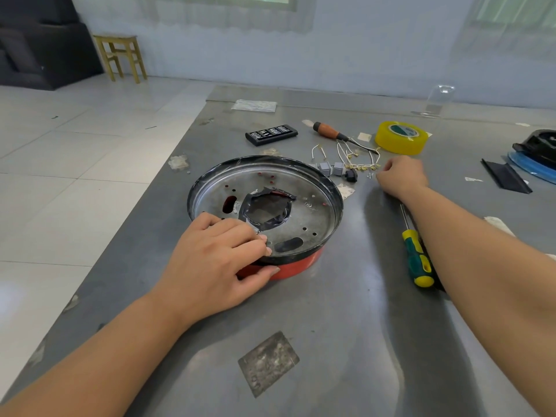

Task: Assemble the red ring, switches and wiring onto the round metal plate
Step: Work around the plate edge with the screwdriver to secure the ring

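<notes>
1. My left hand [219,260] clamps the near rim of the round metal plate [313,209]: fingers curled over the black edge, thumb pressed on the red ring [296,267] beneath.
2. Plate sits mid-surface [331,341], nearer the left edge, already seated on the ring. Looks like thin stamped sheet: light, stiff, edges maybe sharp around the taped centre hole. Best held by the rim, not the cutouts.
3. Green-yellow screwdriver [416,260] lies right of the plate, partly under my right forearm.
4. My right hand [401,176] is further out, fingers curled at the small screws [370,175]; can't tell if it's pinching one yet.
5. Just left of it: switches [331,169] and wiring [358,159] in a loose pile. Wires thin and floppy with small terminals. I'd take them by the terminals and the switches by their bodies.
6. Toward the far edge: wooden-handled screwdriver [326,130], yellow tape roll [401,137], bit case [271,134].
</notes>
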Tool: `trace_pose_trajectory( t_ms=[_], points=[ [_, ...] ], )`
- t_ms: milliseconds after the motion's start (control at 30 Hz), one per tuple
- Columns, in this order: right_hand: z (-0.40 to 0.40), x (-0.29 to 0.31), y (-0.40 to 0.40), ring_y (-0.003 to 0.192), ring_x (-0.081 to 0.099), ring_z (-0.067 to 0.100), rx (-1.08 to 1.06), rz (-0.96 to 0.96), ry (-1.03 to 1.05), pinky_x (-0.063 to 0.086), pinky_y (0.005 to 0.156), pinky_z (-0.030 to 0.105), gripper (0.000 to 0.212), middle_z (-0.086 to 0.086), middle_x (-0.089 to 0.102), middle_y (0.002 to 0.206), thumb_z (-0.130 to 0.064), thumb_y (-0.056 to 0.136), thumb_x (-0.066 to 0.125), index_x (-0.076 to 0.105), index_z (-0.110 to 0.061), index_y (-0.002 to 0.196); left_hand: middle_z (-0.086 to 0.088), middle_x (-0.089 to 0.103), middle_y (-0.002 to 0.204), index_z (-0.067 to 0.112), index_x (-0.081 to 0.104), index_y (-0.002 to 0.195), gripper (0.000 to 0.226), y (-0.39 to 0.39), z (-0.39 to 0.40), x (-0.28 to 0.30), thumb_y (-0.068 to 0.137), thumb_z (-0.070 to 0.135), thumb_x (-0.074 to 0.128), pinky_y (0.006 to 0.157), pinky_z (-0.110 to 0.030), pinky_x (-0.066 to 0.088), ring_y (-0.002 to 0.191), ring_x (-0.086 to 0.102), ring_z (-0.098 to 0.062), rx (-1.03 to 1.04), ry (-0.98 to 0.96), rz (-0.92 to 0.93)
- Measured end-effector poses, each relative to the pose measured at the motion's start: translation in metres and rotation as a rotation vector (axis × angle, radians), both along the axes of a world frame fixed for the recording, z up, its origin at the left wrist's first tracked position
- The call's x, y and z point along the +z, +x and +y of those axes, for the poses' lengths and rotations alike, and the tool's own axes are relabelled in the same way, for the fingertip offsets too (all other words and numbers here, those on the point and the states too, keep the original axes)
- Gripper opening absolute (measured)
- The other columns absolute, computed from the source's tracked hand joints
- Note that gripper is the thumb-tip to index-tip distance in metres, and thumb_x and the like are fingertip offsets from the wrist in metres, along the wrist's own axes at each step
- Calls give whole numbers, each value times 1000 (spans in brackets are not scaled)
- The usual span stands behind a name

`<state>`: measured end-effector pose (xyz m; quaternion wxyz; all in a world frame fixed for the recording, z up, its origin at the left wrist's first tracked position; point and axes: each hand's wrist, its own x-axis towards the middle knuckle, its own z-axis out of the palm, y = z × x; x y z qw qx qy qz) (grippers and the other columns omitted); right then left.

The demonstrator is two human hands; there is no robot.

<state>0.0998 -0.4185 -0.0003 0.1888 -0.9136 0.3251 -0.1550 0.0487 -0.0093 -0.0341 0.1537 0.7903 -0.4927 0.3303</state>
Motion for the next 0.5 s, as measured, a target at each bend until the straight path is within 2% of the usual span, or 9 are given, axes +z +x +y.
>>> trace_pose_trajectory(
  t_ms=[100, 200, 333, 433, 500],
  points=[
    [17, 8, -15, 88, 58, 35, 18, -98, -23, 49, 72, 41, 17, 16, 67, 98, -24, 90, 62, 66, -7, 91, 8, 75, 99, 23, 76, 87, 28, 0, 1, 0, 97, 47, 67, 75, -38, 46, 94, 73, -19, -2, 12, -7],
    [46, 21, -35, 86, 60, 28, 97, -244, 10, 45, 63, 35, 13, 8, 67, 87, -25, 83, 64, 61, -13, 82, 8, 75, 101, 23, 76, 90, 28, 0, 2, 0, 99, 48, 66, 78, -37, 46, 96, 73, -18, -7, 20, -20],
    [96, 41, -63, 81, 67, 22, 244, -362, 142, 54, 70, 39, 12, 2, 72, 78, -26, 73, 70, 64, -16, 75, 9, 74, 101, 23, 75, 92, 30, 0, 3, 0, 101, 49, 63, 82, -35, 45, 98, 72, -19, -9, 28, -10],
    [131, 50, -78, 76, 71, 19, 373, -392, 228, 54, 66, 32, 11, -2, 73, 72, -22, 72, 75, 63, -21, 73, 9, 74, 103, 24, 76, 96, 32, 1, 5, 0, 102, 52, 60, 87, -37, 45, 104, 71, -19, -11, 41, 7],
    [151, 53, -84, 75, 72, 16, 496, -384, 275, 57, 70, 32, 11, -3, 74, 73, -19, 73, 74, 64, -23, 76, 9, 74, 105, 24, 76, 98, 35, 1, 6, 1, 103, 54, 59, 91, -39, 46, 111, 68, -20, -10, 51, 14]
  ],
)
